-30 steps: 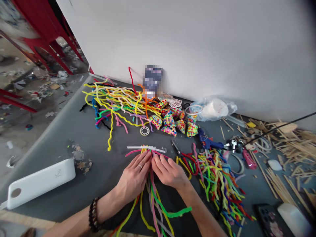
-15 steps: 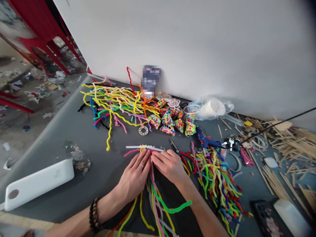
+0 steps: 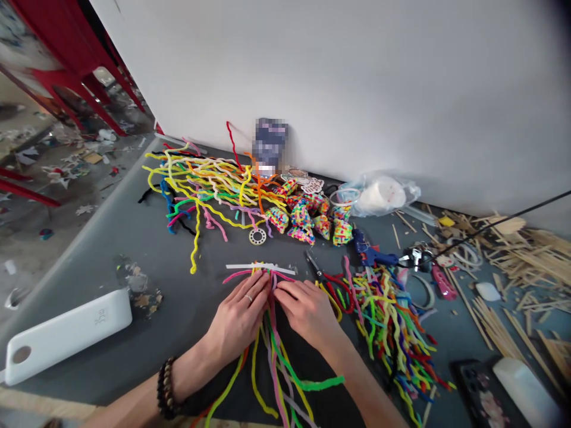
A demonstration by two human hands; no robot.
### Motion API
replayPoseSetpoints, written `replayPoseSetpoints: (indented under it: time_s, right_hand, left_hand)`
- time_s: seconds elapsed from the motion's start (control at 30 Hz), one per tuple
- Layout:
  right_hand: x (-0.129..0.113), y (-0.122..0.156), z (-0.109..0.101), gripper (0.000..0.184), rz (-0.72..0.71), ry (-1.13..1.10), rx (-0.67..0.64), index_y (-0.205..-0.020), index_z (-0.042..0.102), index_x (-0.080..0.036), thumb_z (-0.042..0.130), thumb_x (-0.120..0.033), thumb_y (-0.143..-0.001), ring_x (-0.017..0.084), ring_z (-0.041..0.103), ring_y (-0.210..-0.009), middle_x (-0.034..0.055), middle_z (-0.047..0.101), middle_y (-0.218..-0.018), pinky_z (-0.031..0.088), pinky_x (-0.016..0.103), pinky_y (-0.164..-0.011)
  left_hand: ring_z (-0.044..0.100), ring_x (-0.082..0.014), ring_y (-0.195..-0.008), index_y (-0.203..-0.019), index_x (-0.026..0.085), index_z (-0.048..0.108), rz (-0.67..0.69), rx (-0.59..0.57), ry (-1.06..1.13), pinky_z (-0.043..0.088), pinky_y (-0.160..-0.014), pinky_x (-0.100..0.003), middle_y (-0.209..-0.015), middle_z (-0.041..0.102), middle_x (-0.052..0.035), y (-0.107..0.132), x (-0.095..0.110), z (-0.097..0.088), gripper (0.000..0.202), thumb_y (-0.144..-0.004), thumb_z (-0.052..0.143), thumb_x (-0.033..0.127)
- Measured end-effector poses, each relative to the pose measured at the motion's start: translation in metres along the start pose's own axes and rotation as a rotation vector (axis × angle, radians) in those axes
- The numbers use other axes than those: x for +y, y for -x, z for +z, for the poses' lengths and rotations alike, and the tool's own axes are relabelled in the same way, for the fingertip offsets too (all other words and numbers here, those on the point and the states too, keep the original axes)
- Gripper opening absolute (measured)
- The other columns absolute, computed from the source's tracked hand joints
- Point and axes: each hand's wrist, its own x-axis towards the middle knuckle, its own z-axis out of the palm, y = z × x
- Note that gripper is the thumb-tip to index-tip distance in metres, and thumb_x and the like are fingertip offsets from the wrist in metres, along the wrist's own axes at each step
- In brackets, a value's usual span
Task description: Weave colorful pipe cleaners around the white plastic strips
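Grey bench [image 3: 178, 327] bears a white strip [image 3: 241, 267], beside which left hand [image 3: 238, 315] and right hand [image 3: 310, 309] fingers grip fuzzy strands [image 3: 275, 374], warranting even tension.

Looks from the person's head, forward and down at the left hand [image 3: 238, 315] and right hand [image 3: 307, 309]. Sits close above the gray surface [image 3: 173, 333]. Faces the white wall [image 3: 379, 89], and catches some floor [image 3: 62, 238] on the left.
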Motion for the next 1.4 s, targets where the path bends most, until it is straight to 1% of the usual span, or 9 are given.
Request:
replayPoseSetpoints:
  time_s: [0.1,0.2,0.4,0.67,0.83,0.97,1.1,1.23,1.4]
  right_hand:
    - [-0.002,0.004,-0.002,0.018,-0.163,0.132,0.058,-0.106,0.073,-0.018,0.060,-0.010,-0.098,0.017,0.063,-0.082,0.0057,0.077,-0.108,0.044,0.036,-0.074]
    - [-0.003,0.009,-0.004,0.020,-0.335,0.301,0.122,-0.110,0.075,-0.016,0.058,-0.014,-0.100,0.020,0.063,-0.085,0.0101,0.077,-0.115,0.044,0.037,-0.073]
    - [0.003,0.010,-0.001,0.024,-0.525,0.394,0.135,-0.102,0.077,-0.010,0.055,-0.018,-0.100,0.024,0.065,-0.086,0.0146,0.077,-0.106,0.045,0.037,-0.071]
    - [0.005,-0.002,0.004,0.025,-0.434,0.401,0.109,-0.107,0.076,-0.011,0.052,-0.012,-0.100,0.022,0.063,-0.091,0.0138,0.076,-0.106,0.046,0.036,-0.075]
    - [0.019,-0.015,-0.003,0.026,-0.673,0.402,0.098,-0.102,0.073,-0.012,0.047,-0.015,-0.103,0.021,0.064,-0.087,0.0119,0.075,-0.100,0.045,0.035,-0.075]
    - [0.024,-0.025,-0.011,0.021,-0.730,0.381,0.061,-0.100,0.072,-0.009,0.052,-0.016,-0.101,0.023,0.065,-0.091,0.0152,0.074,-0.100,0.044,0.037,-0.077]
    - [0.028,-0.032,-0.015,0.020,-0.801,0.400,0.082,-0.094,0.071,-0.012,0.054,-0.017,-0.102,0.019,0.062,-0.080,0.0104,0.072,-0.089,0.041,0.035,-0.069]
    - [0.036,-0.033,-0.019,0.021,-0.763,0.322,0.113,-0.093,0.069,-0.014,0.052,-0.017,-0.105,0.016,0.058,-0.072,0.0072,0.071,-0.086,0.039,0.034,-0.066]
    - [0.034,-0.026,-0.017,0.019,-0.616,0.330,0.151,-0.097,0.069,-0.016,0.051,-0.014,-0.103,0.018,0.062,-0.077,0.0086,0.074,-0.089,0.043,0.034,-0.071]
  left_hand:
    - [0.041,-0.0242,-0.153,-0.150,0.011,0.048,-0.006,-0.005,-0.002,0.047,-0.122,-0.043,-0.157,0.054,-0.0119,0.001,0.000,0.000,0.050,-0.101,0.044,0.009]
    - [0.038,-0.0249,-0.154,-0.152,0.008,0.046,-0.016,-0.045,-0.031,0.046,-0.122,-0.043,-0.160,0.050,-0.0129,0.001,0.000,0.002,0.055,-0.097,0.043,0.006]
    - [0.032,-0.0270,-0.157,-0.157,0.007,0.041,0.014,-0.099,-0.126,0.044,-0.122,-0.044,-0.165,0.042,-0.0129,0.003,0.000,0.005,0.062,-0.095,0.043,0.005]
    - [0.032,-0.0268,-0.157,-0.156,0.007,0.042,0.019,-0.092,-0.132,0.041,-0.124,-0.044,-0.164,0.043,-0.0134,-0.002,0.003,0.001,0.060,-0.096,0.043,0.008]
    - [0.030,-0.0273,-0.158,-0.153,0.006,0.046,0.023,-0.106,-0.121,0.038,-0.126,-0.044,-0.164,0.044,-0.0139,-0.004,0.001,-0.001,0.059,-0.094,0.045,0.009]
    - [0.029,-0.0264,-0.158,-0.154,0.008,0.045,0.015,-0.130,-0.091,0.036,-0.128,-0.045,-0.164,0.044,-0.0126,-0.006,0.000,-0.001,0.060,-0.093,0.046,0.010]
    - [0.030,-0.0260,-0.158,-0.152,0.008,0.047,0.017,-0.143,-0.084,0.035,-0.128,-0.045,-0.164,0.044,-0.0137,-0.007,-0.002,-0.001,0.058,-0.094,0.045,0.009]
    - [0.028,-0.0260,-0.159,-0.151,0.011,0.048,0.024,-0.157,-0.079,0.034,-0.129,-0.044,-0.166,0.041,-0.0113,-0.007,-0.003,-0.001,0.056,-0.096,0.046,0.011]
    - [0.026,-0.0262,-0.159,-0.155,0.011,0.044,0.020,-0.177,-0.101,0.030,-0.130,-0.044,-0.168,0.036,-0.0110,-0.007,-0.003,0.001,0.060,-0.096,0.047,0.012]
